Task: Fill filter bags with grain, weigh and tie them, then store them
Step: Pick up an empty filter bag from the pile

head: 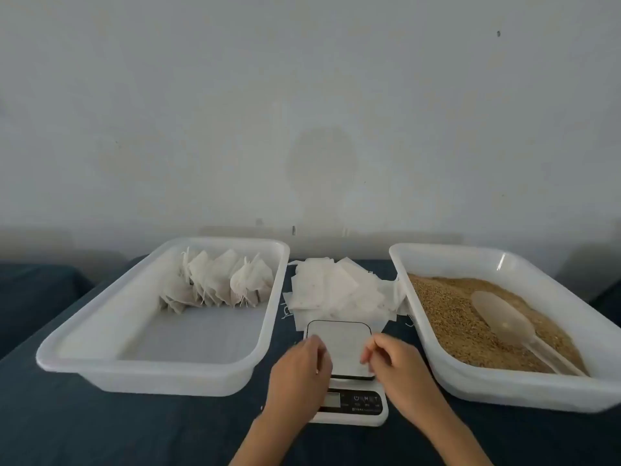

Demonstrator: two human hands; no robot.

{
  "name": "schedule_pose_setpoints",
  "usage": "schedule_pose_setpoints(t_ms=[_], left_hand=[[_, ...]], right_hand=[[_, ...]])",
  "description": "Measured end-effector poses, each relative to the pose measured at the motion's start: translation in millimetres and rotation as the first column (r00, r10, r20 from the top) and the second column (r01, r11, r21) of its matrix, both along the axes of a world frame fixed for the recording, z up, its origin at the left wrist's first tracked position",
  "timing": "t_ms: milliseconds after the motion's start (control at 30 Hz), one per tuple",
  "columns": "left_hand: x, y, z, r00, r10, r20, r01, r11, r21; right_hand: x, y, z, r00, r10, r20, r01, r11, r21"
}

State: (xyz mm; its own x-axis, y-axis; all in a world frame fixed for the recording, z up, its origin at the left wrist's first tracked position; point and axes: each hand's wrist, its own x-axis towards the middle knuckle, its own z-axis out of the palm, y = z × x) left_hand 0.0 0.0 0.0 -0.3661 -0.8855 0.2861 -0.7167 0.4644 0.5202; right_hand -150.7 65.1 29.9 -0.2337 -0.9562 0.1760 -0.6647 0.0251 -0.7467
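Both hands over the scale (339, 348), left hand (299, 368) and right hand (393, 364) loosely curled, maybe pinching something, cannot tell. Empty bags (332, 287) straight ahead of fingertips, equally near.

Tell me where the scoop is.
In the head view, the scoop lies on the grain in the right tray, right of the scale.
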Motion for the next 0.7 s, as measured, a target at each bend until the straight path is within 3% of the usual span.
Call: schedule_pose_setpoints(t_ms=[167, 333, 567, 700], left_hand=[[-27, -71, 4, 0.995, 0.063, -0.082, -0.058, 0.997, 0.057], [-31, -117, -14, 0.976, 0.204, -0.073, -0.196, 0.975, 0.102], [-44, -138, -25, 0.970, 0.216, -0.114, -0.200, 0.970, 0.135], [-46, -145, -32, 0.961, 0.236, -0.140, -0.213, 0.963, 0.162]], right_hand=[[9, -79, 9, 0.991, 0.052, 0.125, -0.056, 0.998, 0.030], [-5, -145, -3, 0.987, -0.041, 0.157, 0.024, 0.993, 0.114], [-4, -203, -9, 0.991, -0.047, 0.127, 0.007, 0.954, 0.301], [-3, -215, -15, 0.997, -0.048, 0.058, 0.030, 0.961, 0.274]])
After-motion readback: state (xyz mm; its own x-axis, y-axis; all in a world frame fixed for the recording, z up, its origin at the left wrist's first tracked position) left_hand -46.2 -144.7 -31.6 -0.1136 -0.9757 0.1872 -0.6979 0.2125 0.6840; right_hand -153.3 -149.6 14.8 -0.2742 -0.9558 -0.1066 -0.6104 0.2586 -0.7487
